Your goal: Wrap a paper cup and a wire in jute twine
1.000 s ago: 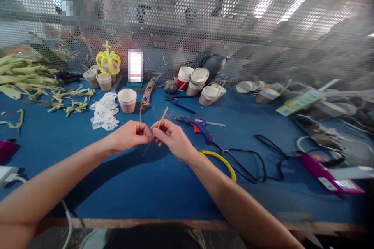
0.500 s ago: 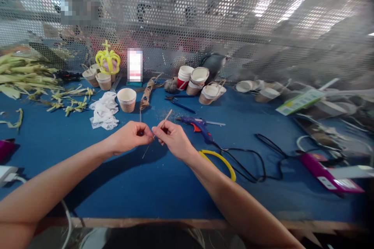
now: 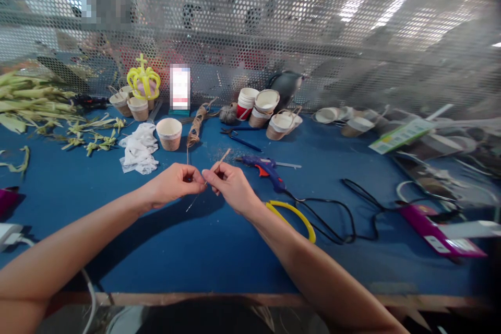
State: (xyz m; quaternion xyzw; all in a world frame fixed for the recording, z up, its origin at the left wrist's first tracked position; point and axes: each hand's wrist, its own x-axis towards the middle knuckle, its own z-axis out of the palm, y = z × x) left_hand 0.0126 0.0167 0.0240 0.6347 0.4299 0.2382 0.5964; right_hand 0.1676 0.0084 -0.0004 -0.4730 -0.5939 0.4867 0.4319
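Observation:
Both my hands meet above the blue table point(image 3: 156, 266), their fingertips pinched close together. In my right hand point(image 3: 230, 185) is a thin wire point(image 3: 189, 207); its bare end pokes out below the fingers, and its upper end, sticking up past my thumb, looks wrapped in tan. My left hand point(image 3: 176, 182) pinches jute twine point(image 3: 188, 155), which runs back to a twine bundle point(image 3: 198, 128). Where twine and wire meet is hidden between my fingertips. Right of my hands lies a blue glue gun point(image 3: 270, 169).
A paper cup point(image 3: 169, 135) and crumpled white tissue point(image 3: 139, 148) stand beyond my left hand. Pliers point(image 3: 242, 140) lie behind the glue gun. A yellow ring point(image 3: 299, 214) rests by my right forearm, near a black cord point(image 3: 348, 219). Corn husks point(image 3: 31, 96) pile at the left.
The wire has turned a little between my fingers: its tan upper end leans further right, and its lower end swings slightly left. Both hands stay in nearly the same place.

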